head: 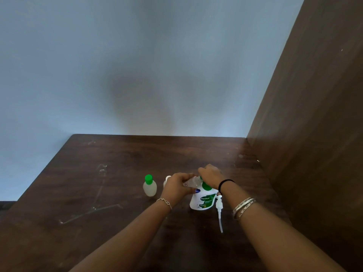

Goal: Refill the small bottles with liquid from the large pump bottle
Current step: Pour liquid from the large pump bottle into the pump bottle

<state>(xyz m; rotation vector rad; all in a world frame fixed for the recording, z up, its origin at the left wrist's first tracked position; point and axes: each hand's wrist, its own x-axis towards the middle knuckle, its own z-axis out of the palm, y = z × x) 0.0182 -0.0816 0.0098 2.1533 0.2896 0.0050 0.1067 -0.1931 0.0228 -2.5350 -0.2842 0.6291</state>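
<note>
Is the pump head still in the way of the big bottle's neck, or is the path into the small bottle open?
Nothing visible blocks it. The pump head lies on the table, beside the Dettol bottle. The left hand holds a small bottle at its neck, where the right hand covers the mouths.

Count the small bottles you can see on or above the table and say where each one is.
3: a green-capped bottle standing at the left; one mostly hidden behind the left hand; one held by both hands above the large bottle.

Dim, soft shadow on wall [141, 99], wide-angle edge warp.
</note>
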